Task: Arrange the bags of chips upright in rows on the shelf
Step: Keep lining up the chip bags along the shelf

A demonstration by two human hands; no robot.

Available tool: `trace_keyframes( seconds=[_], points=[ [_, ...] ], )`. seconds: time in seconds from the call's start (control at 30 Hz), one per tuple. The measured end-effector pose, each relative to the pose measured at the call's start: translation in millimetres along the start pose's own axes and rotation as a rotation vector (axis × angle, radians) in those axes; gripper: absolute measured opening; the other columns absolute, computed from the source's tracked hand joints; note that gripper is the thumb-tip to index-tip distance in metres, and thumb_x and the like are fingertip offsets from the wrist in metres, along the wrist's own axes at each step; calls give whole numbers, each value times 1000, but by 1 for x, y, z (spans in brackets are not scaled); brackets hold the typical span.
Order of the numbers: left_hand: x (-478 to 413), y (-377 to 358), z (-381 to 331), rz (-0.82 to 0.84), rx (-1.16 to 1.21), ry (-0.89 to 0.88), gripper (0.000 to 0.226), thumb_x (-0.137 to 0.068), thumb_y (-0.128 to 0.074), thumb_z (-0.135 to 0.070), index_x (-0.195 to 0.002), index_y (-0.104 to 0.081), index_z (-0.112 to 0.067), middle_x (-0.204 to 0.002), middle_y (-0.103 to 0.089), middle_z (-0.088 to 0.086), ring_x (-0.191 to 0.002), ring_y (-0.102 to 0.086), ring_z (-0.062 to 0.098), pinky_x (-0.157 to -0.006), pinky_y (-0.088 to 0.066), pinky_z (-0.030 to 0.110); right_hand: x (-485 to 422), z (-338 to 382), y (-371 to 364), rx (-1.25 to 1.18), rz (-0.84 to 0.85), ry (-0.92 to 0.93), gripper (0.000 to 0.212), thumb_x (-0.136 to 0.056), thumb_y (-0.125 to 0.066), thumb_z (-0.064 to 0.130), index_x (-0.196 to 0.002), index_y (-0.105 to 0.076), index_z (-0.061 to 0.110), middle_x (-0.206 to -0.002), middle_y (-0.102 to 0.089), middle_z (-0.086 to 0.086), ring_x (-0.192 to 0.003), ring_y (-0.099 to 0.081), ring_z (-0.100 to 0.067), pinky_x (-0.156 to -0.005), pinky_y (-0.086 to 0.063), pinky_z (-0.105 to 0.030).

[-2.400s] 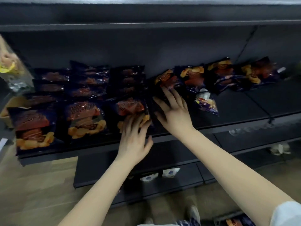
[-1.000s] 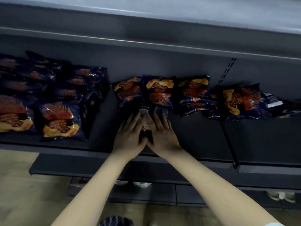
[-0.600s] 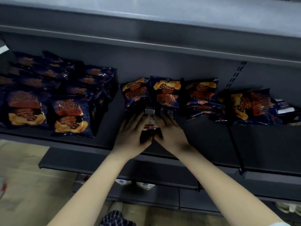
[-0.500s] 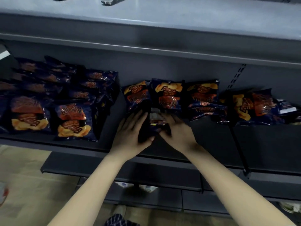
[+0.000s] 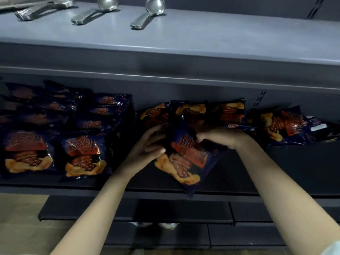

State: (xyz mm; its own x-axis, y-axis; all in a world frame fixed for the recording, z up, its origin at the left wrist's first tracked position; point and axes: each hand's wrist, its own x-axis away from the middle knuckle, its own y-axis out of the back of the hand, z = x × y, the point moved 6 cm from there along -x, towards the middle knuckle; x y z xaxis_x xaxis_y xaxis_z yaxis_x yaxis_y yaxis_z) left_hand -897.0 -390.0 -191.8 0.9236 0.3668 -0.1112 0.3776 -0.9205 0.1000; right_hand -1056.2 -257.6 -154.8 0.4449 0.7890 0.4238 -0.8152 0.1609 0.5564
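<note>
One tilted chip bag (image 5: 187, 159), gripped at its upper edge by the left hand (image 5: 147, 144) and the right hand (image 5: 222, 137), over the middle shelf (image 5: 294, 166), lower corner past the front lip, before three upright bags (image 5: 191, 111).

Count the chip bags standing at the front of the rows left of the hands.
2. The far-left bag stands at the picture's left edge; the second bag stands beside it, nearer the left hand. Each fronts a partly hidden row; more may lie out of frame.
</note>
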Motion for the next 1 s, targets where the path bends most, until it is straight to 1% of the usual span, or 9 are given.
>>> trace_keyframes(
  seconds=[0.03, 0.1, 0.2, 0.33, 0.47, 0.57, 0.8, 0.87, 1.0],
  points=[
    [1, 0, 2, 64, 20, 48, 91, -49, -72, -74, -126, -40, -38, -125, -56, -10, -111, -55, -4, -88, -49, 18, -1, 4, -8, 33, 38, -15, 5, -91, -53, 23, -91, -57, 25, -102, -45, 8, -98, -40, -10, -69, -33, -19],
    [5, -5, 5, 181, 0, 111, 80, -49, -73, -72, -118, -47, -42, -114, -64, -21, -108, -55, -9, -84, -45, 11, -9, 8, -22, 18, 62, 7, 30, -91, -54, 23, -121, -55, 24, -115, -47, 7, -107, -41, -9, -74, -35, -13],
    [9, -1, 12, 185, -26, 126, 71, -51, -73, -69, -114, -54, -41, -111, -63, -28, -109, -56, -6, -84, -43, 9, -20, 21, -25, -5, 20, 175, 40, -92, -55, 25, -131, -49, 33, -132, -48, 8, -119, -44, -8, -96, -36, -21],
    [5, 27, 19, -107, 141, 114, 57, -56, -79, -48, -108, -58, -34, -100, -70, -21, -99, -63, 0, -78, -49, 15, -25, 28, -9, -434, -213, 301, 32, -96, -49, 28, -127, -52, 33, -130, -56, -1, -107, -61, -15, -90, -53, -36],
    [3, 49, 22, -424, 211, 73, 32, -80, -70, -13, -101, -58, -34, -97, -68, -13, -101, -63, 12, -85, -50, 27, -19, 17, -36, -628, -237, 334, 64, -82, -66, 32, -138, -35, 24, -117, -59, 1, -97, -65, -13, -78, -56, -26],
    [2, 44, 15, -397, 101, -6, 35, -81, -68, -11, -104, -56, -34, -99, -66, -14, -94, -62, -6, -76, -47, 11, -21, 12, -87, -433, -106, 322, 50, -83, -68, 20, -128, -45, 20, -114, -64, 1, -99, -65, -10, -77, -56, -24],
    [3, 45, 21, -315, -140, -14, 46, -79, -72, -21, -120, -52, -20, -107, -60, -17, -96, -55, -16, -78, -41, 2, -39, -7, -101, -276, -338, 205, 9, -79, -72, 20, -85, -66, 16, -76, -68, 0, -75, -65, -13, -66, -45, -23],
    [2, 49, 24, -340, -230, 22, 59, -76, -71, -33, -128, -46, -21, -110, -58, -18, -100, -54, -13, -83, -42, 5, -46, -12, -98, -248, -366, 153, 14, -76, -72, 22, -84, -67, 12, -78, -69, -7, -77, -66, -21, -64, -44, -26],
    [2, 54, 30, -400, -451, 41, 78, -79, -70, -33, -143, -27, -15, -130, -47, -8, -121, -46, 7, -95, -33, 6, -61, -8, -93, -169, -424, 119, 22, -76, -73, 25, -93, -65, 16, -84, -67, 4, -82, -62, -9, -63, -42, -17]
  ],
)
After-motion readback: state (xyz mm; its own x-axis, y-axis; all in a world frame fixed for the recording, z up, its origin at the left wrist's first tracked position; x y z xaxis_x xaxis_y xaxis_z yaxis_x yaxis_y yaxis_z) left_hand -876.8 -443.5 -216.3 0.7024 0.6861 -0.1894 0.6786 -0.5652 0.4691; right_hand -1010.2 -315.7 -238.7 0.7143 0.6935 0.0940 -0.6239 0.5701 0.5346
